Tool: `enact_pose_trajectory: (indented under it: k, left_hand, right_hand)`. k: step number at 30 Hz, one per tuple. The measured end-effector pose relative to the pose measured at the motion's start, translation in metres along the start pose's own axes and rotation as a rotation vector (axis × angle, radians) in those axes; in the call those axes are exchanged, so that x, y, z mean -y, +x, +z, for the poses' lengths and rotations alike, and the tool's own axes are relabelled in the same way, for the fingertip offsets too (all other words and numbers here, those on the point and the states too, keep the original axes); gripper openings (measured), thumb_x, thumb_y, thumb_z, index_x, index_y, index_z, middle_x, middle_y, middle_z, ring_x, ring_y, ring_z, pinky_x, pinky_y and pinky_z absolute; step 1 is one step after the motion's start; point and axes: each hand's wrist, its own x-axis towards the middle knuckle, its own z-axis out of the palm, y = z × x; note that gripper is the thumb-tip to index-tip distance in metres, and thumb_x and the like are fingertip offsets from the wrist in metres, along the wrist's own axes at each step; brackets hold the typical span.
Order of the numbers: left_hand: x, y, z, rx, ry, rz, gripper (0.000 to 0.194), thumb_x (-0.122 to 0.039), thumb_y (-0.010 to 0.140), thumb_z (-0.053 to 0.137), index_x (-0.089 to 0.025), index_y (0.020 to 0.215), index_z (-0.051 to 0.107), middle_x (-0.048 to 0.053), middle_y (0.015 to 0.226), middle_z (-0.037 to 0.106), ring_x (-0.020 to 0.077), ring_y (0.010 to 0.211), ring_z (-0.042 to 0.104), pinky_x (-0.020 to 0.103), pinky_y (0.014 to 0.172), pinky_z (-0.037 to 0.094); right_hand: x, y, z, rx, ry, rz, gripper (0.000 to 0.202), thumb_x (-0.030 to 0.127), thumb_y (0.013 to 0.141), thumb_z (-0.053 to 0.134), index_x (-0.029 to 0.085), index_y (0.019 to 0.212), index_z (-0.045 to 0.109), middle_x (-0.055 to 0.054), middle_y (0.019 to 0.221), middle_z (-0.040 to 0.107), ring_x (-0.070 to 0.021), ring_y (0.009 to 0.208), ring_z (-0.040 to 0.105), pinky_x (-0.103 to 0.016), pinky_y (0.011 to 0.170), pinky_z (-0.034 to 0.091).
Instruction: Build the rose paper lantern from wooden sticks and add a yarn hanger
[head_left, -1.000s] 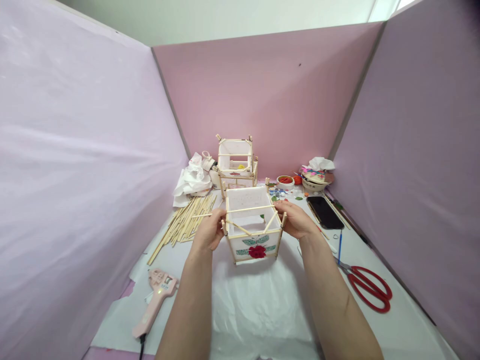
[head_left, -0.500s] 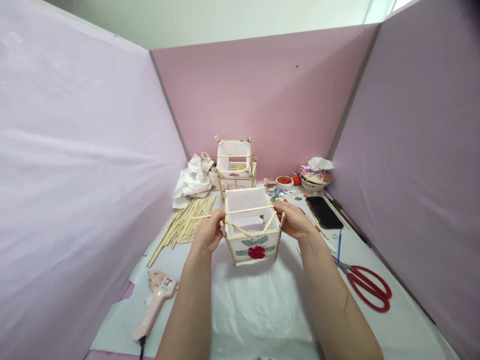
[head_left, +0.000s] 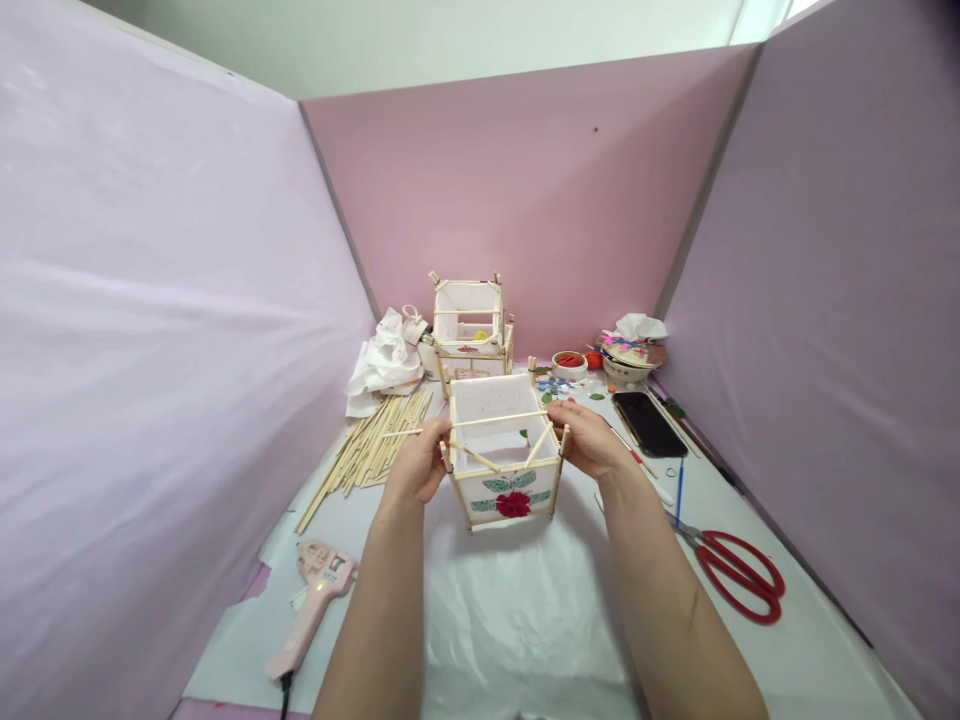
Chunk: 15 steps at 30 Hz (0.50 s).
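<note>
open-topped box (head_left: pixel 517 488) clamped between left hand (head_left: pixel 420 462) and right hand (head_left: pixel 591 440), stick (head_left: pixel 499 418) laid across its top, white dish (head_left: pixel 570 375) filled with red beyond right hand

Mid-workspace, an open-topped, stick-framed white box (head_left: pixel 495 398) shows a red flower (head_left: pixel 513 504) and green wing-like motifs (head_left: pixel 508 483) up front, diagonal braces (head_left: pixel 540 446) at both near top corners, one thin stick (head_left: pixel 499 419) spanning the opening, left end overhanging.

No readable text, marking (head_left: pixel 328 576) on glue gun (head_left: pixel 311 605) too small.
</note>
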Motion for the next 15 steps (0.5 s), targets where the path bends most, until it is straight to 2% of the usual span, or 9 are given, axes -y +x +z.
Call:
enact_pose_trajectory:
  k: [15]
  left_hand:
    - [0.0008, 0.0004, -0.0009, 0.007, 0.006, -0.013, 0.021, -0.023, 0.06, 0.07, -0.016, 0.06, 0.051, -0.005, 0.053, 0.052, 0.0076, 0.048, 0.048, 0.02, 0.047, 0.034]
  right_hand:
    - [0.0001, -0.0004, -0.0016, 0.003, -0.017, 0.007, 0.022, 0.031, 0.064, 0.075, 0.019, 0.07, 0.058, 0.005, 0.06, 0.055, -0.0088, 0.055, 0.049, -0.023, 0.054, 0.037]
